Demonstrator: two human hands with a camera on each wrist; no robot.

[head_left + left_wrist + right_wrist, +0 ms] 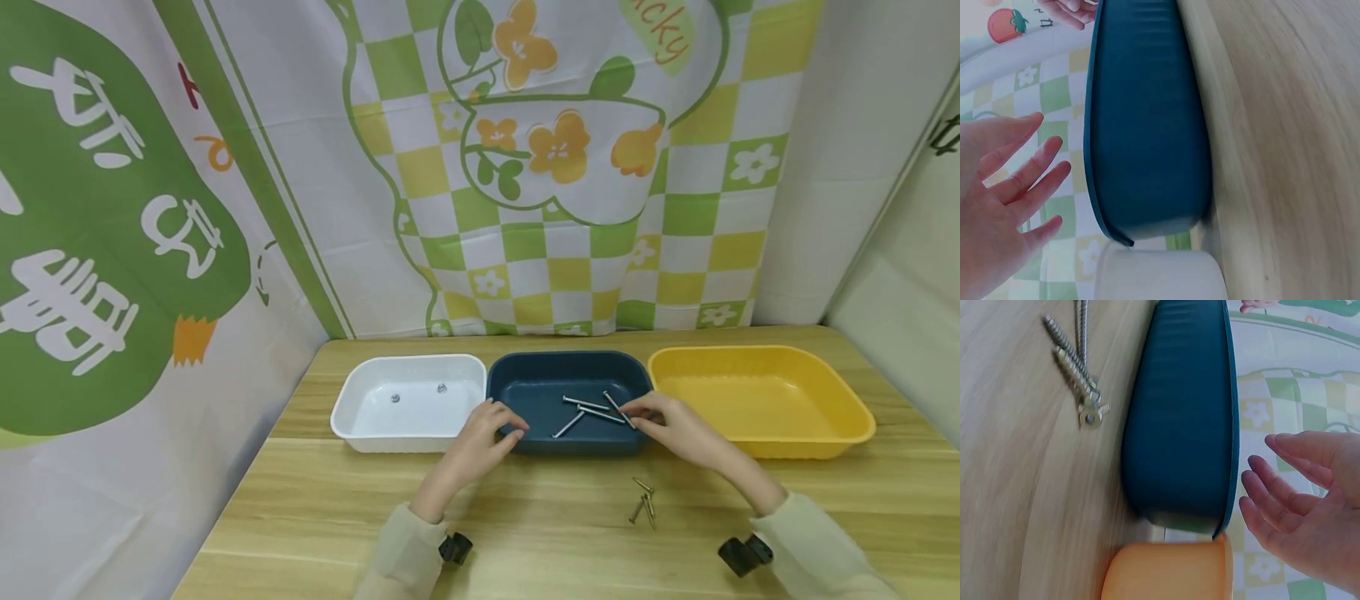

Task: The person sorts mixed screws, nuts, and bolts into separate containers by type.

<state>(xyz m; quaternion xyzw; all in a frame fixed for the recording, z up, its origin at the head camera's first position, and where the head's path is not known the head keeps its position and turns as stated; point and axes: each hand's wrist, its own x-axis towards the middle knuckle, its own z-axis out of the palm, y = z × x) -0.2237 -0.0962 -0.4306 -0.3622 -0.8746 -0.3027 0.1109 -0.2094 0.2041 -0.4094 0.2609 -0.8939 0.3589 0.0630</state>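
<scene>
A dark blue tray (534, 400) stands in the middle and holds several long silver screws (600, 414). My left hand (480, 440) hovers over its front left corner, fingers apart and relaxed. At its front right corner is my right hand (681, 427), which overlaps the end of one silver screw in the head view. In the right wrist view the right hand's fingers (1275, 515) are loosely bent, with nothing between them and the thumb. The left wrist view shows the left palm (988, 231) bare. Several brass-coloured screws (649, 507) lie on the table before the blue tray.
To the left is a white tray (412, 421) with two small metal pieces (442, 388) inside. A larger yellow tray (750, 404) stands on the right. The three trays form a row on the wooden table (555, 533), before a patterned cloth (562, 275).
</scene>
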